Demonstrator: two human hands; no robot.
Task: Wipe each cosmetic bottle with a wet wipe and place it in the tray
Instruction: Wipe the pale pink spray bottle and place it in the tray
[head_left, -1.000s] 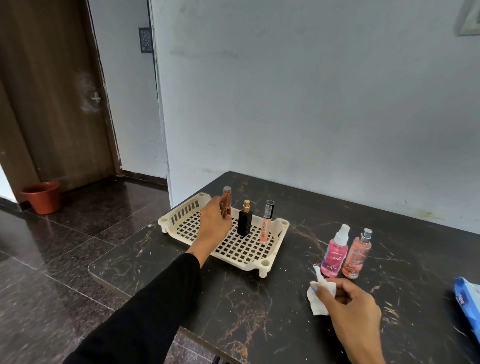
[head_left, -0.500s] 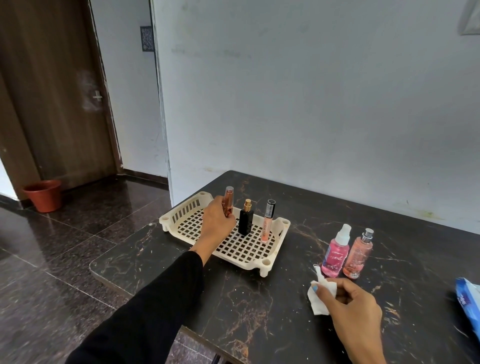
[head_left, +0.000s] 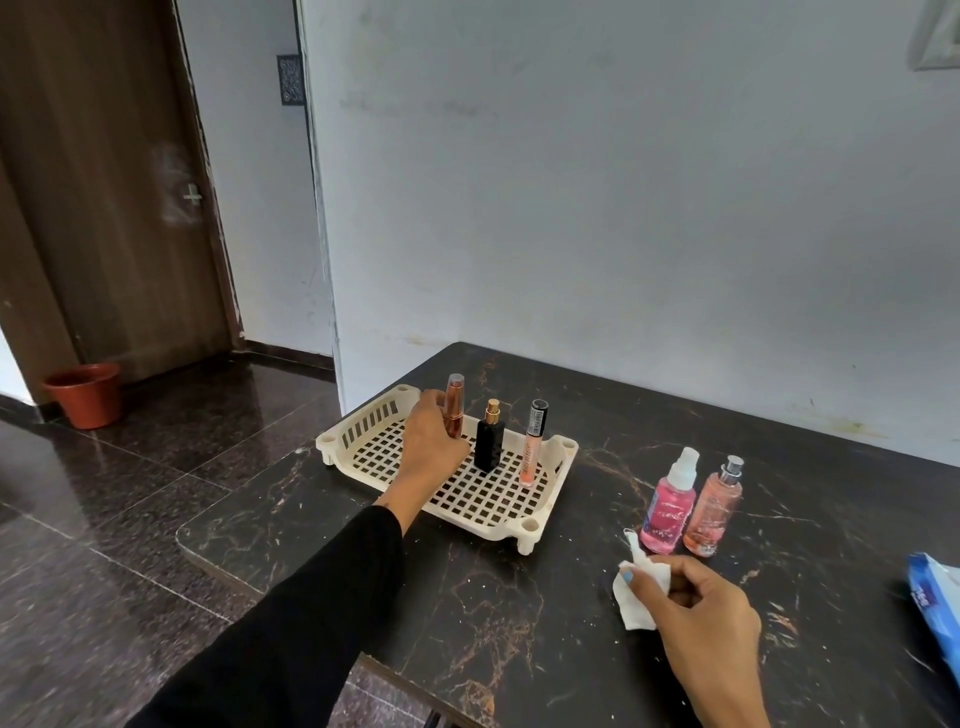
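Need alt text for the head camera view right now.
Left hand holds a copper tube upright in the cream tray, beside two other cosmetics. Right hand pinches a wet wipe near two pink spray bottles.

Left hand (head_left: 434, 447) outstretched, fingers curled; right hand (head_left: 698, 618) pinching.

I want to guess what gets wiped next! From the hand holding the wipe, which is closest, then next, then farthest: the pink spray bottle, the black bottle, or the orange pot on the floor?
From the right hand, holding the wet wipe:
1. Pink spray bottle, on the table just beyond it.
2. Black bottle, standing in the tray, farther left.
3. Orange pot, far left on the floor by the door.
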